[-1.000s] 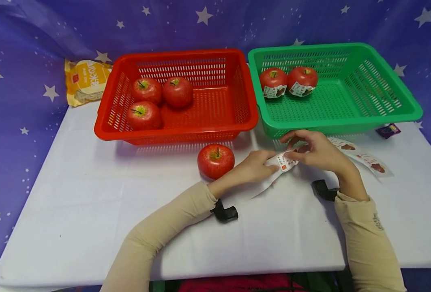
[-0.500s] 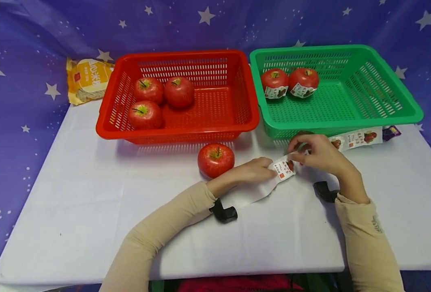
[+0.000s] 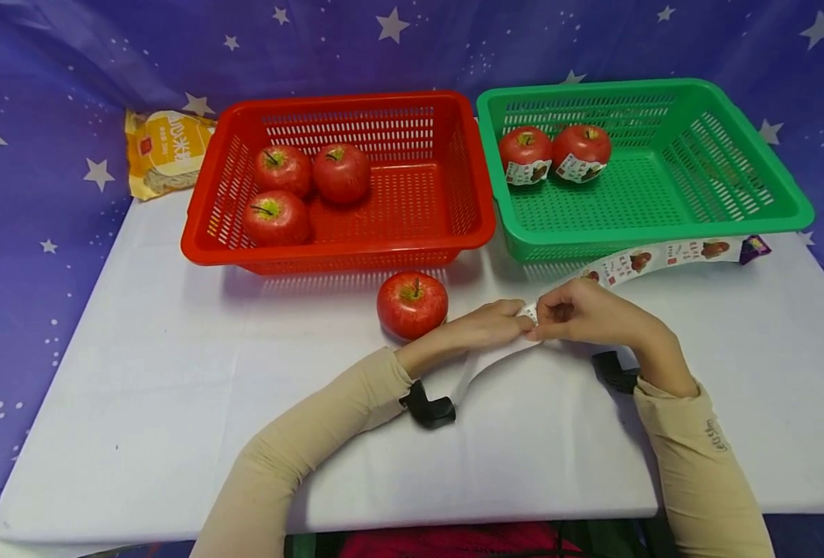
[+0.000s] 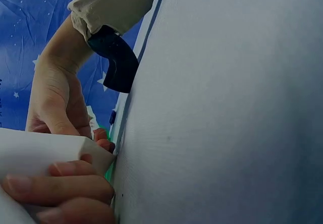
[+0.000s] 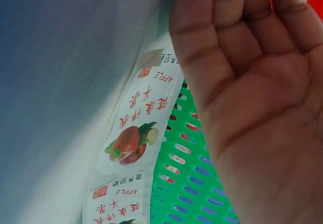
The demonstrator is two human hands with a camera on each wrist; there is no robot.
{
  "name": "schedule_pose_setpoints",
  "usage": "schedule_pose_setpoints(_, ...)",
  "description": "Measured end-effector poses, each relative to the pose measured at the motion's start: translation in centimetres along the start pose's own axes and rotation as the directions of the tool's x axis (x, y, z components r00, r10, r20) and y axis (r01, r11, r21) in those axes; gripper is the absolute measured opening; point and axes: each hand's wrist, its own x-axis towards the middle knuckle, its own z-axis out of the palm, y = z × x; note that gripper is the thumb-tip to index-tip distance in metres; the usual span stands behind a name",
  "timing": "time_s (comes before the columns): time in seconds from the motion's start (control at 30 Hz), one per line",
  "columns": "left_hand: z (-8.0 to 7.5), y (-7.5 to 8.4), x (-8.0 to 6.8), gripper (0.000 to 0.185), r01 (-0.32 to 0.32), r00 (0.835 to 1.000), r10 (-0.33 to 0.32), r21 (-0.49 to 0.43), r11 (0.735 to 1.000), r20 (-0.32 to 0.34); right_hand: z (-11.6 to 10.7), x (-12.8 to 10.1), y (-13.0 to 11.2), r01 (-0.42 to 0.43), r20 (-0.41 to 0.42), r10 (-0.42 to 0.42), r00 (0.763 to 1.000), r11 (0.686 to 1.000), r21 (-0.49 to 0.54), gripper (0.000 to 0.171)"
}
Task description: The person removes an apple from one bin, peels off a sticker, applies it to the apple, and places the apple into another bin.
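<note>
Pinching one label strip between them, both hands meet near the middle of the table, just right of a loose apple.

- Left hand: fingers curled on the white backing; the left wrist view shows that paper folded over its fingers. Grip clenched on the strip's near end.
- Right hand: thumb and fingertips pinch the same point, grasping the strip. The right wrist view shows mostly palm, with printed apple labels running past it.
- Strip: from the pinch it trails right, along the front wall of the green basket, toward the table's right edge, ending by a small purple wrapper. A bare white tail curls back under the left wrist.
- Red basket, far left-centre: three plain apples. Green basket, far right: two apples already wearing labels.
- Yellow packet at the far left corner.

Handling, by judgement: strip is thin, light, floppy; likely glossy backing, sticky under each label. It will curl, twist and cling to itself. Best taken at a label's corner with fingertips, backing held taut close by. The apple looks smooth and rolls readily; steady it from the side.
</note>
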Motion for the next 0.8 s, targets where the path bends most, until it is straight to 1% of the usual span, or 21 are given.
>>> schedule_pose_setpoints(0.07,0.0,0.0,-0.1,0.04,0.006,1.0,-0.007,0.028,1.0,0.012,-0.1,0.0,0.2,0.013,0.031,-0.014,0.999,0.999,0.033,0.017)
schedule_pose_setpoints(0.13,0.0,0.0,-0.1,0.046,-0.004,1.0,0.003,0.044,0.999,0.023,-0.1,0.0,0.3,0.03,0.051,-0.033,0.998,0.998,0.055,0.012)
schedule_pose_setpoints(0.2,0.0,0.0,-0.1,0.046,-0.018,0.999,0.017,0.032,0.999,0.036,-0.2,0.0,0.5,0.055,0.057,-0.058,0.997,0.997,0.058,0.012)
schedule_pose_setpoints(0.27,-0.1,-0.1,-0.1,0.039,-0.044,0.998,0.042,0.026,0.999,0.052,-0.2,-0.1,0.8,0.076,0.065,-0.08,0.995,0.995,0.062,0.015)
schedule_pose_setpoints(0.3,-0.1,-0.2,0.0,0.037,-0.053,0.997,0.05,0.045,0.998,0.062,-0.2,-0.1,0.9,0.086,0.072,-0.091,0.993,0.994,0.066,0.016)
schedule_pose_setpoints(0.37,-0.1,-0.1,0.0,0.041,-0.056,0.996,0.047,0.111,0.992,0.081,-0.3,-0.2,1.1,0.117,0.084,-0.124,0.989,0.99,0.084,0.018)
schedule_pose_setpoints(0.4,-0.1,0.0,0.0,0.044,-0.054,0.995,0.04,0.154,0.987,0.092,-0.4,-0.3,1.2,0.128,0.088,-0.136,0.987,0.987,0.097,0.019)
schedule_pose_setpoints(0.47,-0.1,0.3,0.0,0.051,-0.046,0.994,0.02,0.253,0.966,0.106,-0.6,-0.4,1.5,0.149,0.075,-0.16,0.984,0.98,0.13,0.021)
schedule_pose_setpoints(0.5,-0.1,0.4,0.0,0.052,-0.041,0.994,0.011,0.293,0.955,0.105,-0.7,-0.5,1.6,0.16,0.055,-0.17,0.984,0.976,0.15,0.022)
schedule_pose_setpoints(0.57,-0.2,0.6,0.0,0.053,-0.029,0.995,-0.005,0.325,0.945,0.103,-1.0,-0.7,1.9,0.18,0.0,-0.183,0.983,0.966,0.185,0.023)
schedule_pose_setpoints(0.63,-0.3,0.5,-0.1,0.053,-0.016,0.995,-0.019,0.34,0.94,0.1,-1.3,-0.9,2.2,0.203,-0.069,-0.192,0.979,0.955,0.216,0.024)
schedule_pose_setpoints(0.7,-0.4,0.4,-0.1,0.045,-0.018,0.995,-0.016,0.337,0.941,0.098,-1.5,-1.2,2.5,0.234,-0.139,-0.203,0.969,0.936,0.264,0.024)
schedule_pose_setpoints(0.73,-0.5,0.3,-0.2,0.04,-0.019,0.995,-0.016,0.338,0.941,0.102,-1.6,-1.5,2.6,0.265,-0.185,-0.216,0.959,0.916,0.301,0.025)
schedule_pose_setpoints(0.77,-0.6,0.2,-0.2,0.034,-0.016,0.994,-0.019,0.331,0.943,0.103,-1.8,-1.7,2.7,0.306,-0.243,-0.23,0.942,0.887,0.347,0.027)
schedule_pose_setpoints(0.8,-0.6,0.1,-0.3,0.027,-0.015,0.994,-0.02,0.316,0.949,0.107,-1.9,-1.9,2.8,0.363,-0.301,-0.254,0.919,0.841,0.401,0.03)
